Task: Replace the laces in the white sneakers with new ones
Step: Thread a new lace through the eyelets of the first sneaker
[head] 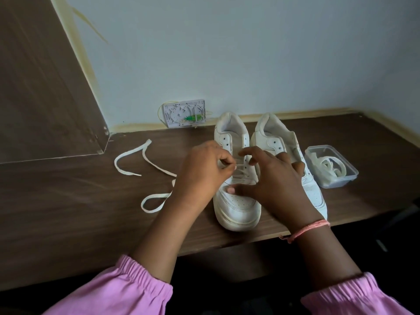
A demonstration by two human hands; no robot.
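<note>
Dark wood-grain desk [68,201] meets a pale blue wall [250,53], with a brown panel [41,76] standing at the left. At the middle, the left hand [200,173] pinches a strand of lace [241,172] between thumb and fingertips, over the eyelets of the left sneaker [236,208]. The right hand [275,180] rests on that same shoe, thumb pressed on the toe box, fingers spread and loosely bent over the tongue, holding nothing that I can make out. It also covers part of the right sneaker [316,196], which stands just beside the first, both toes pointing toward the person. A pink thread band [309,228] circles the right wrist; pink sleeves [127,289] show below. A loose lace [136,155] trails across the desk at the left. Right of the shoes sits a clear tub [331,169] holding coiled white laces. A small white box [184,112] leans against the wall behind.
</note>
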